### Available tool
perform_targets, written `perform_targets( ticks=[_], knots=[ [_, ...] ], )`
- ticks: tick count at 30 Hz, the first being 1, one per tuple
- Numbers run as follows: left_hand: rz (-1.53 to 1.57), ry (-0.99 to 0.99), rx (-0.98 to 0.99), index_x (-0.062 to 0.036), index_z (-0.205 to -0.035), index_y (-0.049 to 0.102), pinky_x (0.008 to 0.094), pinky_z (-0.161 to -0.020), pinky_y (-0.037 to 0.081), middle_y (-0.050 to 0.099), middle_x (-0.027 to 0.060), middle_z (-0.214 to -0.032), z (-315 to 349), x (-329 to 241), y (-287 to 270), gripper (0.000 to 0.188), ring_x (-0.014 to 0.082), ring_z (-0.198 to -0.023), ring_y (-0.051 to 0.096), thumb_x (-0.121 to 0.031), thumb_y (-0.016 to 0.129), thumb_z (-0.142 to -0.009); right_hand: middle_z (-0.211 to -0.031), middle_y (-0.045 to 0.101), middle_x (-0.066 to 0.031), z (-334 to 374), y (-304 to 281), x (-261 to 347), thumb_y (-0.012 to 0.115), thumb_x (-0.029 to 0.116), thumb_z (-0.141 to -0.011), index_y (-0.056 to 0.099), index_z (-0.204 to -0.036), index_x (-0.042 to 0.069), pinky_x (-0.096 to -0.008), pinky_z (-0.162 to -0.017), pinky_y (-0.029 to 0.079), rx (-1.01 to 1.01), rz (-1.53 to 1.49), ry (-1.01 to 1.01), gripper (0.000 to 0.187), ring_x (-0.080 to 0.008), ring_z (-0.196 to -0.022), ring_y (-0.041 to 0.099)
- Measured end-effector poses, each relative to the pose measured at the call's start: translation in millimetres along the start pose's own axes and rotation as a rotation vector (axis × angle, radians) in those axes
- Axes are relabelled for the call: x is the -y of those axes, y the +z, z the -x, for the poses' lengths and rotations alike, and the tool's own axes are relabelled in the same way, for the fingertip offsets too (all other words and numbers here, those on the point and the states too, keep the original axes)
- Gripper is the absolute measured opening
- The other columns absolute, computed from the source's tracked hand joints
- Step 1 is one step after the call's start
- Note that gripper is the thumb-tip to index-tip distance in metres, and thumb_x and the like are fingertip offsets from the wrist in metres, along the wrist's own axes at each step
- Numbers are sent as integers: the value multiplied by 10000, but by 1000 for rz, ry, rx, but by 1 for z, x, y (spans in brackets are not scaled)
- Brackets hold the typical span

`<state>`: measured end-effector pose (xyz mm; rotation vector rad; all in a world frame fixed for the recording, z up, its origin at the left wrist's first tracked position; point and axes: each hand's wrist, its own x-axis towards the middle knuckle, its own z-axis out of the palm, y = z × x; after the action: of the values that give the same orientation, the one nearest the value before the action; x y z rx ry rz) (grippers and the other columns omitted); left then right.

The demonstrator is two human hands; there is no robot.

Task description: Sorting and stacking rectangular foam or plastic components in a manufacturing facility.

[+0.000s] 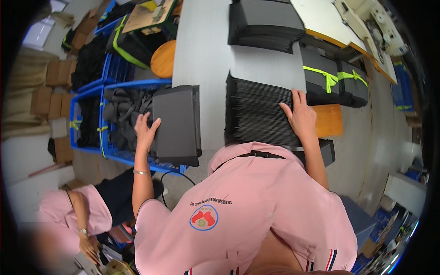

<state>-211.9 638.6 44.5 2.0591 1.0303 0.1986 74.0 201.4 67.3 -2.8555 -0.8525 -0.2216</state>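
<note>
Resting at the right end of the black stack (259, 114), the right grip (303, 120) sets its thumb over the layers and lays its fingers along the side; I cannot tell whether it pinches any of them. The stack sits on the pale surface (201, 59), just in front of the person, with many thin edges showing. The left grip (146, 134) is spread wide, fingers over the straps (120, 110) in the blue crate (151, 82) and thumb at the left edge of the grey panels (176, 119). It clasps nothing that I can make out, and contact at the thumb is unclear. The panels lie flat between crate and surface, overlapping both.

Each layer looks light and fairly stiff but bendable, with little that could break; the whole stack is probably weighty and apt to slide out of line. The side edges seem the best hold: thumb on top, fingers beneath, both ends supported for a thick bundle.
</note>
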Motion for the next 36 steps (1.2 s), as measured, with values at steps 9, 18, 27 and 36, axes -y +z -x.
perform_targets(
  ticks=[9, 18, 27, 36],
  knots=[
    [-3, 874, 382, -26, -1423, 536, 462, -1197, 316, 503, 209, -1500, -40, -191, 137, 670, 325, -1418, 466, -406, 747, -912, -1276, 574, -124, 2, -4, -4, 626, 528, -953, 552, -1353, 6, -368, -600, 568, 13, -1, 3, 662, -298, -686, 701],
    [-544, 812, 765, -51, -1133, 764, 428, -860, 532, 733, 213, -894, -58, -261, 228, 732, 359, -959, 705, -716, 643, -853, -1279, 590, -163, 83, -8, -47, 609, 91, -924, 579, -1292, 40, -441, -775, 544, -406, -338, 228, 372, -398, -884, 669],
    [-525, 721, 1007, -63, -1221, 733, 414, -895, 535, 743, 179, -1114, -79, -266, 239, 753, 348, -1041, 701, -717, 644, -858, -829, 735, -173, 137, 39, -45, 756, 230, -862, 769, -980, 43, -341, -732, 548, 460, -1064, 438, 221, -306, -765, 707],
    [-131, 378, 1342, 0, -1307, 649, 311, -911, 531, 717, 52, -1104, -121, -285, 250, 583, 116, -1017, 639, -506, 594, -1022, -588, 674, -91, 83, 24, -2, 832, 276, -844, 749, -711, -3, -299, -522, 495, -61, -1086, 473, 320, -154, -503, 649]
  ],
)
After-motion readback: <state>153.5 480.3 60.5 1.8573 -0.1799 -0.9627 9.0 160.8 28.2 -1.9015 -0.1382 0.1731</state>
